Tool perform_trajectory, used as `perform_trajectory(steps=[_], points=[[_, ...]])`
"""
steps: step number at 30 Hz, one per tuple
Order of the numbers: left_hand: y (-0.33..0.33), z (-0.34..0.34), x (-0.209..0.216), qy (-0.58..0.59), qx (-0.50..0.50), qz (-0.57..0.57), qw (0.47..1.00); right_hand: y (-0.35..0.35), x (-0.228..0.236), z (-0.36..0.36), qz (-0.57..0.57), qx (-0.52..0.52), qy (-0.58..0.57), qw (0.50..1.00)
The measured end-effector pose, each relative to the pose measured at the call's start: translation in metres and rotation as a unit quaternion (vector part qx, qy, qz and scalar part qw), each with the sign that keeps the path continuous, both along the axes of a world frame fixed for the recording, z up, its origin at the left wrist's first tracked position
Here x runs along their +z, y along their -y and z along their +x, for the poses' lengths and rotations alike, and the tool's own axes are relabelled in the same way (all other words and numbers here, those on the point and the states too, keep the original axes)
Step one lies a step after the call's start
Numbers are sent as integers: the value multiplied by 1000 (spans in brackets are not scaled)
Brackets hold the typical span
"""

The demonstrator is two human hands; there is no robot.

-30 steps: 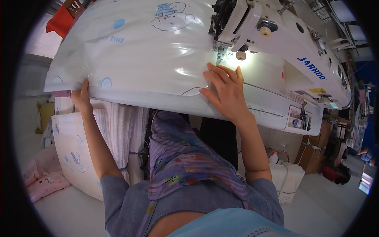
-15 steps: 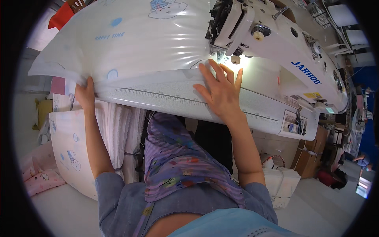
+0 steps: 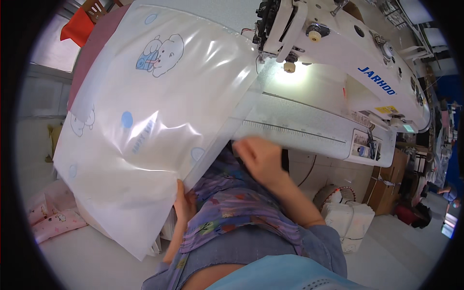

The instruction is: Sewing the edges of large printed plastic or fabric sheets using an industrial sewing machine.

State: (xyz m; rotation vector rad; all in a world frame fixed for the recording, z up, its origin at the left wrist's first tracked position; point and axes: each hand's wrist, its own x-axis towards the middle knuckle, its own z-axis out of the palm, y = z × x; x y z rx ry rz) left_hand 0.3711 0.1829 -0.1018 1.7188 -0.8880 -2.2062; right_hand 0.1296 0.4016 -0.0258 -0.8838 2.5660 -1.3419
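Observation:
A glossy, cream-white plastic-like sheet (image 3: 159,111), printed with cartoon bears and blue dots, slopes from the sewing machine down toward my lap. My left hand (image 3: 184,203) is closed on its near edge, with the thumb on top and the other fingers underneath. Over my lap, just off the table's front edge, is my right hand (image 3: 263,162), apart from the sheet. Its fingers look curled but are smeared by motion. The white sewing machine (image 3: 333,53) has its lamp lit, and the sheet's far right corner lies beside the needle area.
The machine table (image 3: 299,123) has a ruler along its front and a small tool tray (image 3: 365,145) at right. Tied white bundles (image 3: 348,222) and a cardboard box (image 3: 385,186) stand below. Pink printed fabric (image 3: 58,220) lies at lower left.
The sheet has swung round and slid toward me, now hanging over the table's front left. My left hand moved right and nearer with its edge; my right hand left the sheet and drew back.

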Motion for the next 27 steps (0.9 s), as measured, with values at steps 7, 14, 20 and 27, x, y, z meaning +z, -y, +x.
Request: perform_trajectory(steps=[7,14,20,27], points=[[3,-192,150,-257,-646,-457,555,73,-76,26,-265,92,394,875],[24,-343,99,-244,-556,-743,282,98,-39,63,-354,-20,524,774],[-9,-314,95,-186,-525,-768,317,35,-24,68,-262,49,517,814],[-27,-310,96,-165,-513,-778,322,2,-18,72,-269,43,585,764]])
